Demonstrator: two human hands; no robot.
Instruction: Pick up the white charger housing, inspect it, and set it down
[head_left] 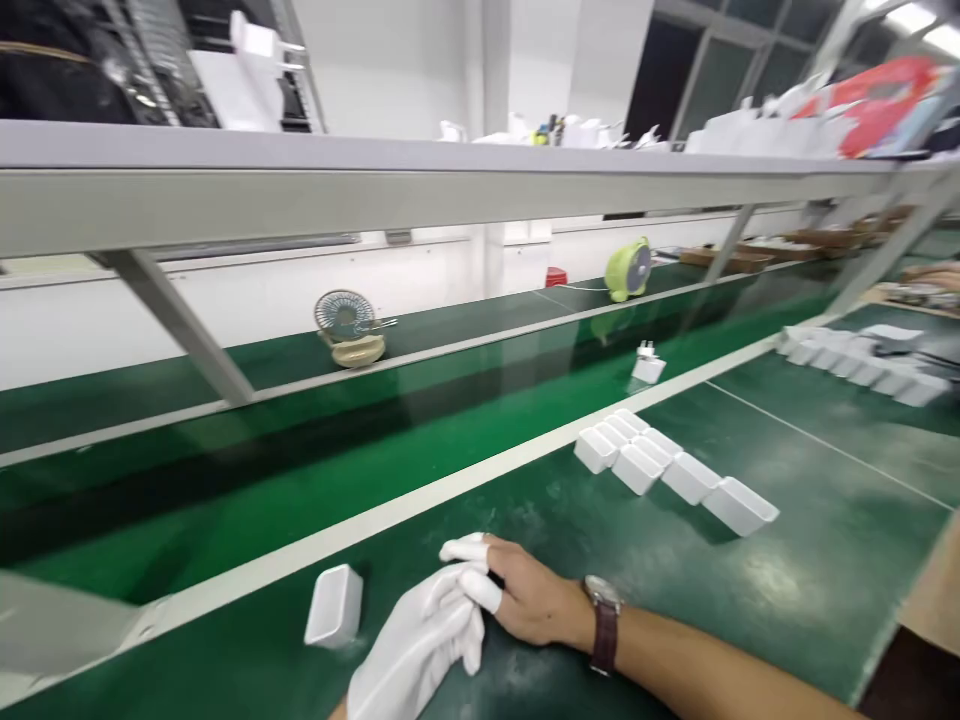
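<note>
My left hand [420,640] wears a white glove, its fingers loosely bent and apart, holding nothing that I can see. My right hand [536,598] is bare apart from white covers on its thumb and fingertips. Its thumb and fingers close around the glove's fingertips, so both hands meet above the green tabletop [570,560]. To the left stands a small white plastic case [334,606], touched by neither hand. Farther off, on the right, several similar white cases [675,465] sit grouped on the tabletop. A watch [603,620] is strapped to my right wrist.
A green conveyor belt [450,420] runs behind a pale rail [480,478]. On it lies a white plug adapter [647,363]. Beyond are a small fan [346,318] and a green fan [628,270]. An overhead shelf [375,190] crosses the view. More white parts [862,362] lie at right.
</note>
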